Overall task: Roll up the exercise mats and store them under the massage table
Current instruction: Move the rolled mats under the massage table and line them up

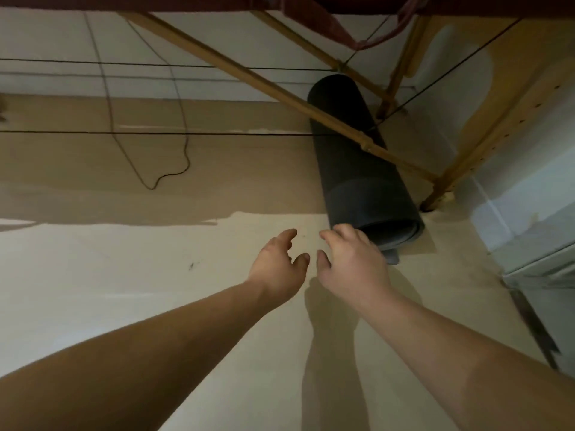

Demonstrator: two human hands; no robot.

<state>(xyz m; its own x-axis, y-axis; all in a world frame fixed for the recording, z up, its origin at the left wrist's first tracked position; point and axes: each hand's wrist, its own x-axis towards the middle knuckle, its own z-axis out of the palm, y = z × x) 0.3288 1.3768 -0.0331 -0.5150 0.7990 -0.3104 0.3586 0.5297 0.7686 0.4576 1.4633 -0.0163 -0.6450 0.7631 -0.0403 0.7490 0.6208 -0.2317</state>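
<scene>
Dark grey rolled foam mat (361, 169) lies lengthwise under the wooden-framed massage table (280, 85) — seemingly stowed. Left hand (277, 269) and right hand (351, 262) hover at its near end — fingers spread, gripping nothing.

One wide-angle view looks from the person's head forward and down across the pale beige floor (124, 306) and in under the wooden-framed, red-padded massage table (513, 82), low enough that its underside runs along the top edge. The left hand (280, 262) and right hand (351, 265) reach in on bare arms from the bottom corners to mid-frame, near the lens. The rolled dark grey exercise mat (351, 169) lies just beyond them, right of centre.
</scene>
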